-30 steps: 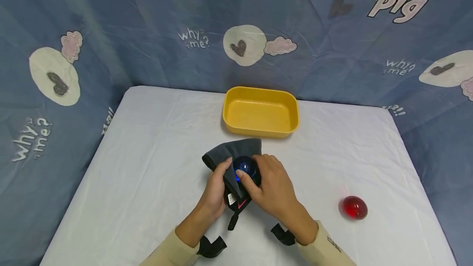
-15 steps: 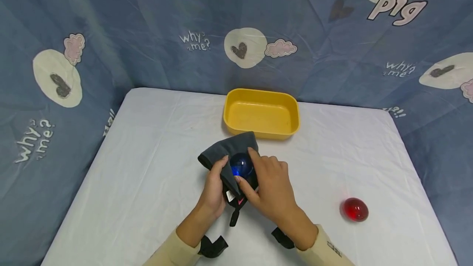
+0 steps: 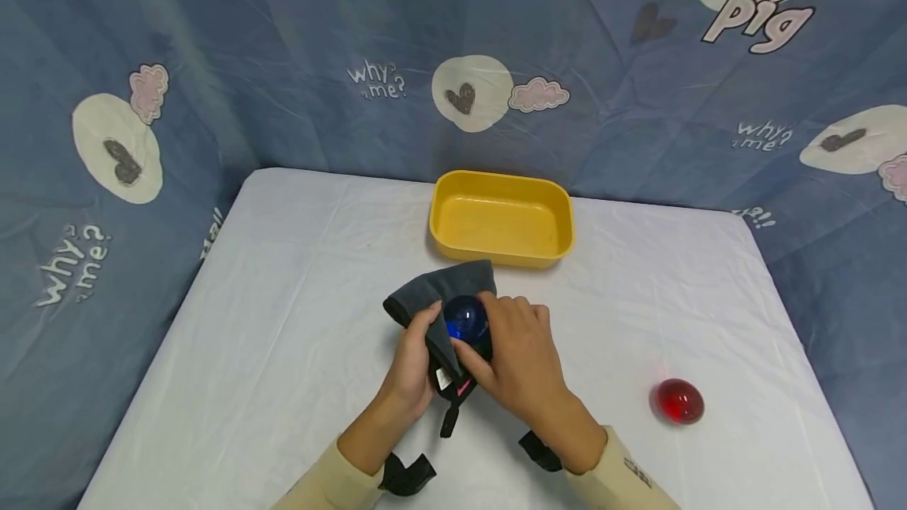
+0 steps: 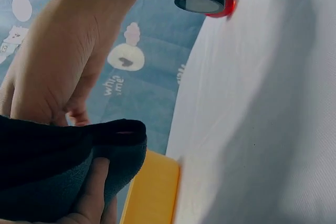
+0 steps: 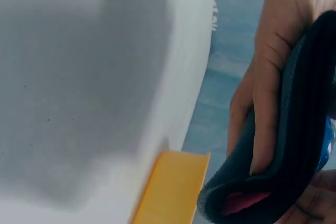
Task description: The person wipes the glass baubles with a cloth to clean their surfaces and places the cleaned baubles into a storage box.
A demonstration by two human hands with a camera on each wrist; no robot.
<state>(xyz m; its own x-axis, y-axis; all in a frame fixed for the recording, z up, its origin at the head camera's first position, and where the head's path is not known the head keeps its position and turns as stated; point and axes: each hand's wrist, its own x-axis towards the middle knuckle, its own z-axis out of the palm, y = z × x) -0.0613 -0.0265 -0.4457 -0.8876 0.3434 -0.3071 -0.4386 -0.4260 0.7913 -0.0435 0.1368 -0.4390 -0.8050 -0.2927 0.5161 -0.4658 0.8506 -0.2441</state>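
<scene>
A glossy blue ball [image 3: 466, 318] sits against a folded dark grey cloth [image 3: 439, 286] above the middle of the table. My left hand [image 3: 411, 360] grips the cloth, its thumb on the near face. My right hand [image 3: 520, 352] holds the ball, with thumb and forefinger on either side of it. From the cloth's lower end hang a black tab and a white label, beside a bit of pink. In the left wrist view the cloth [image 4: 58, 171] hides the ball. The right wrist view shows only a sliver of the blue ball [image 5: 327, 142] behind the cloth [image 5: 299, 145].
A yellow rectangular tray [image 3: 501, 256] stands at the back of the white-covered table [image 3: 298, 321], just beyond the cloth. On the right lies a glossy red ball [image 3: 679, 401]. A blue printed curtain [image 3: 319, 124] hangs behind and at both sides.
The cloth and ball rose slightly away from me, then came back down a little. More of the ball shows than a second ago. Both hands keep their hold; the red ball and tray stay put.
</scene>
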